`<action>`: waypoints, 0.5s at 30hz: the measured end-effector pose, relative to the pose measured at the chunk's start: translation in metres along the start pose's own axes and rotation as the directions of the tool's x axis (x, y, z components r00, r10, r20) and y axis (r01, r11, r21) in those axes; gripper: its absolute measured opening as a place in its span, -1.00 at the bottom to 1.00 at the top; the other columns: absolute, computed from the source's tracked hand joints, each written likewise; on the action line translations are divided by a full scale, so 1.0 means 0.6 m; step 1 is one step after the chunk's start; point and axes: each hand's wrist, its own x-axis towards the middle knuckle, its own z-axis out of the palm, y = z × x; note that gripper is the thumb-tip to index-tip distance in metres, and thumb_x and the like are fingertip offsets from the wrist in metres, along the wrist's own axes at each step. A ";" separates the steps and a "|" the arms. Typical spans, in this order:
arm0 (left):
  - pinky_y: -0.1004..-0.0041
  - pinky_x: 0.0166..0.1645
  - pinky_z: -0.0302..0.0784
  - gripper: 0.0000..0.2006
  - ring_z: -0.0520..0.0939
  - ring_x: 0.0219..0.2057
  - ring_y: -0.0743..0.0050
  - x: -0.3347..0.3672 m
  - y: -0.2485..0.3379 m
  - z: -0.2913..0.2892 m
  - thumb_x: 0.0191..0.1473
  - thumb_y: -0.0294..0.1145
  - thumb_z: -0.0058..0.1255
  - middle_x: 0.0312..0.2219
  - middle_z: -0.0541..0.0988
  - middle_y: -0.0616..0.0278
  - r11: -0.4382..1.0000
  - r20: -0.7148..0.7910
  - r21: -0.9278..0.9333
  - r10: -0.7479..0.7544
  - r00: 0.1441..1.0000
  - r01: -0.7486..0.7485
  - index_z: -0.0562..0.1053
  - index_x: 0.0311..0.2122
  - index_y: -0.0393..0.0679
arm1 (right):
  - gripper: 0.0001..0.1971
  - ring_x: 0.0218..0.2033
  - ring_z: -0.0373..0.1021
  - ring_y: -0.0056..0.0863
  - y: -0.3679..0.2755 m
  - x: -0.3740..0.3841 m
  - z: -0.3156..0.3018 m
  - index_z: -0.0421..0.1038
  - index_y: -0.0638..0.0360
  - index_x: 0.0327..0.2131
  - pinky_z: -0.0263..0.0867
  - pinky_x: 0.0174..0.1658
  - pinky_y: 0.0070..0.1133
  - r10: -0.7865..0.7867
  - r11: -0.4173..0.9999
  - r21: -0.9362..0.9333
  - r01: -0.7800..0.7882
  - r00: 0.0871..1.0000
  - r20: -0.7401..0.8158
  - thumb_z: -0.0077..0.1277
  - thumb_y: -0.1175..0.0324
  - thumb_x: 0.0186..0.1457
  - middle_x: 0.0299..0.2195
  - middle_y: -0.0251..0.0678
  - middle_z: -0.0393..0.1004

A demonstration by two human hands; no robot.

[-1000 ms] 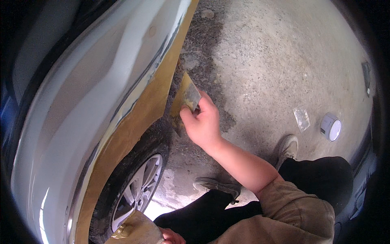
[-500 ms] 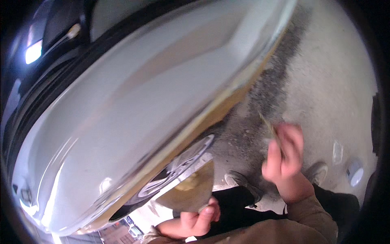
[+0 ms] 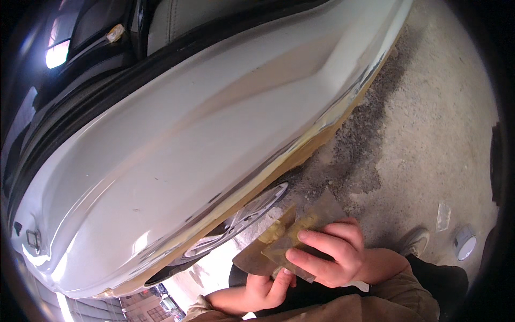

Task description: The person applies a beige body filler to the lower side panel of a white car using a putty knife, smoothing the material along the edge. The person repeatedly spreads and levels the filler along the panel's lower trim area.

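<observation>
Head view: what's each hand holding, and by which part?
Left hand: the rounded board, by its lower edge. Right hand: the flat spreader, by its right side.

The left hand (image 3: 265,291) is closed in a pinch, thumb (image 3: 280,283) uppermost, its fingers mostly hidden; the left forearm (image 3: 222,300) lies bare behind it. Just beside it, the right hand (image 3: 340,255) grips back upward, 2 fingers (image 3: 324,243) stretched leftward, the bare right forearm (image 3: 383,265) angled in from the right.
</observation>
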 end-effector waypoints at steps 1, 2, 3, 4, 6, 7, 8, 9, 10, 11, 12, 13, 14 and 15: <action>0.45 -0.20 0.57 -0.60 0.66 -0.24 0.40 0.000 -0.004 -0.001 0.33 -0.49 -0.13 -0.16 0.61 0.07 0.995 0.031 -0.095 0.035 0.999 -0.032 0.21 0.23 -0.28 | -0.67 -0.15 0.35 -0.43 0.000 0.002 0.002 0.67 -0.19 -0.11 0.33 -0.18 -0.51 0.001 1.000 -0.008 -0.001 1.000 -0.003 0.32 0.19 -0.03 0.01 -0.46 0.50; 0.49 -0.28 0.57 -0.60 0.65 -0.32 0.46 -0.001 -0.007 -0.001 0.33 -0.49 -0.14 -0.20 0.61 0.08 1.000 0.031 -0.031 0.004 1.000 -0.003 0.20 0.23 -0.28 | -0.67 -0.17 0.35 -0.43 0.000 0.004 0.004 0.68 -0.18 -0.13 0.34 -0.20 -0.52 0.000 1.000 -0.011 0.000 1.000 0.023 0.32 0.20 -0.04 0.00 -0.46 0.51; 0.52 -0.36 0.54 -0.61 0.64 -0.38 0.50 0.002 -0.013 -0.003 0.34 -0.49 -0.15 -0.23 0.61 0.09 1.000 0.043 -0.022 0.012 0.999 -0.011 0.19 0.22 -0.28 | -0.67 -0.19 0.36 -0.44 0.000 0.007 0.005 0.69 -0.16 -0.14 0.34 -0.23 -0.53 0.001 1.000 -0.012 -0.001 0.999 0.048 0.31 0.21 -0.06 -0.01 -0.46 0.52; 0.54 -0.40 0.52 -0.63 0.63 -0.42 0.52 0.001 -0.014 -0.001 0.34 -0.48 -0.15 -0.26 0.61 0.10 1.000 0.029 -0.016 0.017 0.999 -0.017 0.19 0.21 -0.27 | -0.68 -0.21 0.36 -0.45 0.001 0.010 0.006 0.70 -0.15 -0.16 0.35 -0.25 -0.55 -0.001 1.000 -0.006 0.002 0.998 0.062 0.31 0.22 -0.08 -0.01 -0.47 0.53; 0.55 -0.46 0.50 -0.67 0.61 -0.48 0.54 0.000 -0.016 0.002 0.35 -0.48 -0.17 -0.32 0.61 0.11 1.000 -0.022 -0.010 0.025 0.999 -0.025 0.22 0.17 -0.27 | -0.67 -0.25 0.37 -0.46 0.006 0.016 0.004 0.71 -0.14 -0.17 0.35 -0.28 -0.56 -0.040 0.999 0.005 0.040 0.995 0.096 0.29 0.23 -0.11 -0.06 -0.46 0.56; 0.54 -0.46 0.50 -0.69 0.60 -0.50 0.53 0.000 -0.016 0.005 0.36 -0.47 -0.17 -0.34 0.61 0.11 0.998 -0.045 -0.048 0.038 0.998 -0.040 0.23 0.15 -0.26 | -0.66 -0.27 0.37 -0.46 0.011 0.018 0.003 0.71 -0.14 -0.17 0.35 -0.30 -0.56 -0.061 0.998 0.014 0.060 0.992 0.108 0.29 0.23 -0.12 -0.08 -0.46 0.58; 0.53 -0.49 0.48 -0.75 0.58 -0.54 0.53 -0.001 -0.013 0.006 0.36 -0.48 -0.18 -0.40 0.60 0.12 0.994 -0.078 -0.110 -0.036 0.996 0.028 0.28 0.09 -0.27 | -0.67 -0.27 0.38 -0.45 0.017 0.019 0.001 0.71 -0.12 -0.18 0.36 -0.30 -0.55 -0.070 0.995 0.086 0.060 0.990 0.121 0.28 0.24 -0.12 -0.11 -0.46 0.59; 0.53 -0.49 0.47 -0.84 0.56 -0.55 0.52 -0.002 -0.011 0.008 0.35 -0.50 -0.14 -0.45 0.57 0.17 0.960 -0.109 -0.272 -0.092 0.990 0.060 0.35 -0.02 -0.29 | -0.68 -0.28 0.38 -0.44 0.026 0.018 -0.002 0.71 -0.10 -0.19 0.36 -0.30 -0.54 -0.080 0.985 0.162 0.059 0.988 0.132 0.27 0.25 -0.11 -0.14 -0.47 0.60; 0.53 -0.48 0.45 -0.90 0.55 -0.57 0.51 -0.003 -0.008 0.010 0.34 -0.53 -0.10 -0.50 0.54 0.22 0.957 -0.153 -0.278 -0.127 0.980 0.081 0.43 -0.13 -0.31 | -0.69 -0.29 0.38 -0.43 0.037 0.014 -0.006 0.71 -0.09 -0.20 0.37 -0.30 -0.53 -0.090 0.970 0.235 0.055 0.986 0.142 0.26 0.26 -0.11 -0.16 -0.47 0.61; 0.51 -0.51 0.43 -0.91 0.51 -0.60 0.51 -0.003 -0.006 0.011 0.34 -0.51 -0.11 -0.55 0.51 0.21 0.959 -0.195 -0.262 -0.165 0.967 0.110 0.40 -0.18 -0.30 | -0.60 -0.34 0.42 -0.45 0.049 0.008 -0.023 0.69 0.11 -0.17 0.40 -0.27 -0.50 -0.022 0.948 0.316 -0.027 0.988 0.152 0.20 0.45 -0.21 -0.16 -0.38 0.60; 0.49 -0.55 0.41 -0.90 0.48 -0.63 0.51 -0.005 -0.003 0.013 0.35 -0.50 -0.12 -0.59 0.47 0.21 0.954 -0.229 -0.272 -0.191 0.954 0.126 0.38 -0.22 -0.29 | -0.63 -0.32 0.44 -0.47 0.072 0.003 -0.025 0.66 0.19 -0.16 0.41 -0.25 -0.51 0.024 0.941 0.338 -0.013 0.999 -0.026 0.15 0.51 -0.16 -0.16 -0.33 0.60; 0.48 -0.58 0.39 -0.88 0.44 -0.66 0.51 -0.006 -0.003 0.018 0.35 -0.48 -0.13 -0.63 0.44 0.20 0.942 -0.236 -0.297 -0.231 0.944 0.156 0.36 -0.27 -0.28 | -0.65 -0.29 0.45 -0.48 0.095 -0.004 -0.027 0.62 0.27 -0.15 0.41 -0.23 -0.52 0.071 0.944 0.331 -0.005 0.980 -0.188 0.11 0.57 -0.10 -0.17 -0.27 0.60; 0.48 -0.62 0.37 -0.85 0.38 -0.70 0.52 -0.006 -0.004 0.012 0.35 -0.47 -0.13 -0.67 0.39 0.21 0.958 -0.210 -0.254 -0.189 0.959 0.133 0.34 -0.31 -0.27 | -0.67 -0.26 0.46 -0.50 0.108 -0.015 -0.027 0.58 0.32 -0.12 0.41 -0.20 -0.53 0.395 0.807 0.556 -0.199 0.882 -0.258 0.06 0.59 -0.01 -0.17 -0.25 0.60; 0.47 -0.68 0.34 -0.83 0.36 -0.74 0.51 -0.006 -0.005 0.008 0.34 -0.45 -0.11 -0.69 0.38 0.20 0.977 -0.206 -0.192 -0.131 0.970 0.092 0.33 -0.31 -0.29 | -0.70 -0.22 0.48 -0.51 0.121 -0.026 -0.025 0.53 0.38 -0.08 0.40 -0.16 -0.54 0.684 0.594 0.747 -0.299 0.677 -0.272 0.01 0.60 0.08 -0.17 -0.24 0.60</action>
